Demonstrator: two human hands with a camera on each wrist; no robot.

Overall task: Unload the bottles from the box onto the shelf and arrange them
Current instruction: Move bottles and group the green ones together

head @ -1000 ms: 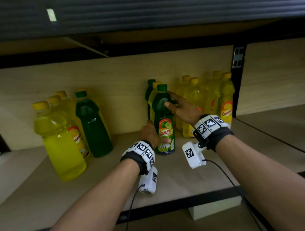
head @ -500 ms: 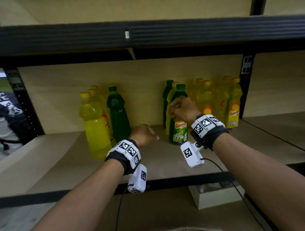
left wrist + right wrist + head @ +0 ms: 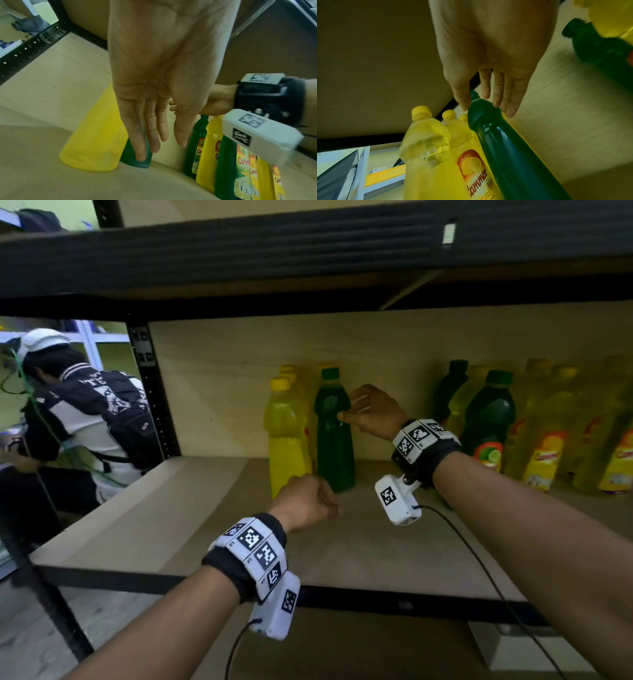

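Shelf [image 3: 205,529]: I count two bottle clusters standing, nine and three o'clock.
Right hand [image 3: 375,414]: fingers loose, nearing green bottle [image 3: 334,433].
Left hand [image 3: 305,501]: released, empty.
Left: regrouping; box unseen.

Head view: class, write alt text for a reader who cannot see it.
A person's right hand reaches for the upper part of a green bottle on a wooden shelf, beside yellow bottles. The left hand hovers empty near its base.

Dim light. Pale plywood back panel [image 3: 239,392], black perforated steel upright [image 3: 150,392]; green wall [image 3: 10,405] beyond.
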